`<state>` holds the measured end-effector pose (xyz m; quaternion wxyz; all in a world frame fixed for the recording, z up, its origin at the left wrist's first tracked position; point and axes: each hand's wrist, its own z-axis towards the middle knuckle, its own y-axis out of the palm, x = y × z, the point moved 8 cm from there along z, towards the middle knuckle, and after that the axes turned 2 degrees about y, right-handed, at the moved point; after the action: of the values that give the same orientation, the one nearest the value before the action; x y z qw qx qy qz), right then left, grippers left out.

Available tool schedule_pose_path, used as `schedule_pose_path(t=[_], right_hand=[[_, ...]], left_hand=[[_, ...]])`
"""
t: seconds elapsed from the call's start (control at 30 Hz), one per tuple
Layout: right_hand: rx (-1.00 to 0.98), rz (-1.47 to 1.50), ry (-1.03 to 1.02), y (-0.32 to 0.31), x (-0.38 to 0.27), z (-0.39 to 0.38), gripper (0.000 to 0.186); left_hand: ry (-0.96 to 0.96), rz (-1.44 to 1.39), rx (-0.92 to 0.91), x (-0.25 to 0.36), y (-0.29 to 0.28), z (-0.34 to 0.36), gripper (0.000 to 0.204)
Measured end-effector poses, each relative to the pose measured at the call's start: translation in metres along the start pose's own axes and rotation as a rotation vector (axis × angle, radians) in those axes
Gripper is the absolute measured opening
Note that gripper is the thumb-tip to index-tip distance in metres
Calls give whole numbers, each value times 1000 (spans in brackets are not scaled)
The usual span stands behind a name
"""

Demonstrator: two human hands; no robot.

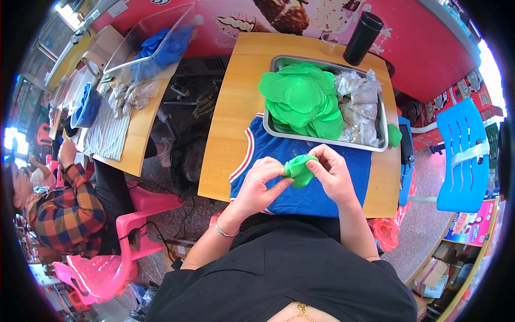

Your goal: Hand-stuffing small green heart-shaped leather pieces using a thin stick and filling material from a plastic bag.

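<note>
My left hand (258,185) and my right hand (333,173) pinch a soft, thin green piece (300,173) between them, folded and bulging a little. Its far side is hidden by the fingers. Under both hands a blue jersey (300,201) with white and red trim is spread on the table. Just beyond them stands a shallow metal tray (322,140). A heap of flat, rounded green pieces (300,96) fills its left part. Several small clear bags (365,107) with pale and brownish contents lie at its right.
The wooden table (225,123) also bears a black cylindrical bottle (363,38), a clear cup (329,43) and a green lump (394,135) by the tray. A blue chair (464,155) stands right. At left a person (70,214) sits at another table, near a pink chair (102,273) and a clear bin (155,48).
</note>
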<state>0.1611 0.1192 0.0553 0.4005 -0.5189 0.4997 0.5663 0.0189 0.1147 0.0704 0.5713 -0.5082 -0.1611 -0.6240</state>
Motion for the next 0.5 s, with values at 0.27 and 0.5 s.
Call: schedule_pose_path(t=[0.27,0.5], right_hand=[[124,-62,-69,-5,-4,-1,12],[318,-130,-273,3,-9,-14,16]], left_hand=[[-149,-385,218,-28,-21,-9,13],[-426,-977,178,-30,31,-19,62]])
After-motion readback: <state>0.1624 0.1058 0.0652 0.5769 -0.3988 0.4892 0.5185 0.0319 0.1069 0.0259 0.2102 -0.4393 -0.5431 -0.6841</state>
